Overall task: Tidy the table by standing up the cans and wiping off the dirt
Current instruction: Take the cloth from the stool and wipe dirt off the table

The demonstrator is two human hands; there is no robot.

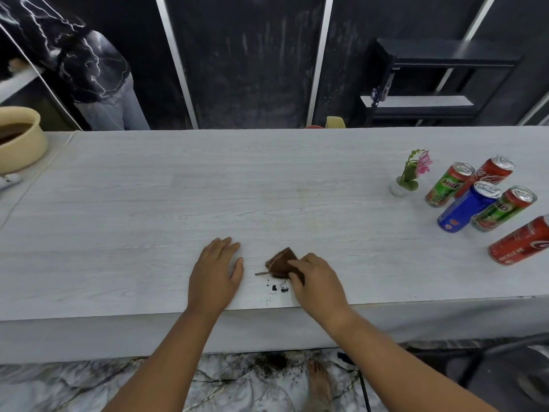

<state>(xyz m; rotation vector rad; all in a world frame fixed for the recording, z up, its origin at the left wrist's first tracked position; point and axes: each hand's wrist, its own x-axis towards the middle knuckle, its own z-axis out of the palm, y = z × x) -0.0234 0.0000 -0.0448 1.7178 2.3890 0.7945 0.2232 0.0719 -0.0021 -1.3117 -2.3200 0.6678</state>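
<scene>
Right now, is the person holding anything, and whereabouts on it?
The right hand grips a brown cloth by its near end, on the table. The left hand lies flat, holding nothing.

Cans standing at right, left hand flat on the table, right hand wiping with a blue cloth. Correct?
Only the colour is wrong: the head view shows a brown cloth under the right hand. The cans stand, and the left hand lies flat on the table.

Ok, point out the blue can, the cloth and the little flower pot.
blue can (463, 211), head view, middle of its side
cloth (280, 261), head view, exposed folded part
flower pot (398, 188), head view, white base
</scene>
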